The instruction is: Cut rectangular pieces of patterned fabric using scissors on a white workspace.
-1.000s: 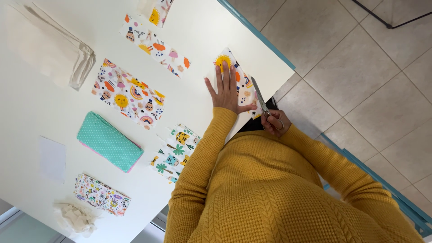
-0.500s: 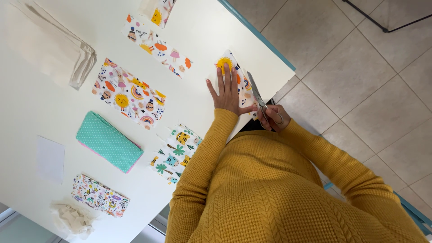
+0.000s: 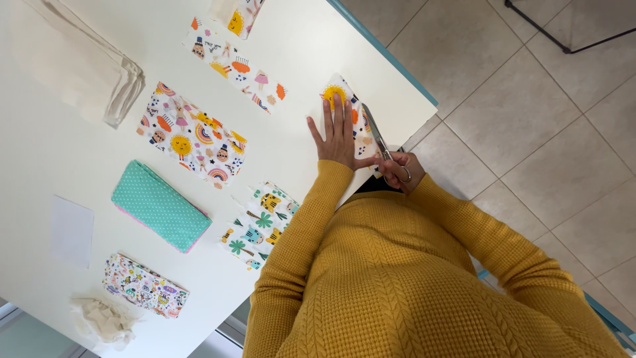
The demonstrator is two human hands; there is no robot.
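Head view, looking down over a person in a mustard-yellow sweater at a white table (image 3: 291, 59).

The left hand (image 3: 338, 136) lies flat, fingers spread apart, pressing down a patterned fabric strip (image 3: 344, 99) near the table's corner. The right hand (image 3: 397, 169) is closed around the handles of a pair of scissors (image 3: 377, 142), whose blades point away from the body along the strip's right side, just beside the left hand's fingers.

Everything else is placed relative to that strip. To its left lies a long printed strip (image 3: 235, 66), and further left a wider piece with suns and rainbows (image 3: 192, 139). Below those sit a tiger-print piece (image 3: 262, 222), a folded teal dotted cloth (image 3: 159, 205), a small flowery folded piece (image 3: 146, 286), a blank white card (image 3: 71, 229) and a crumpled cream scrap (image 3: 106, 321). A stack of cream fabric (image 3: 79, 59) lies at the far left.

Risk, as a judgement: the blades run close to the pressing fingers, so a slip could nick them, and the strip could shift and give a crooked cut.

The strip sits close to the table's blue-trimmed edge (image 3: 384, 50); beyond it is tiled floor (image 3: 530, 113). Open table surface remains to the strip's upper left.
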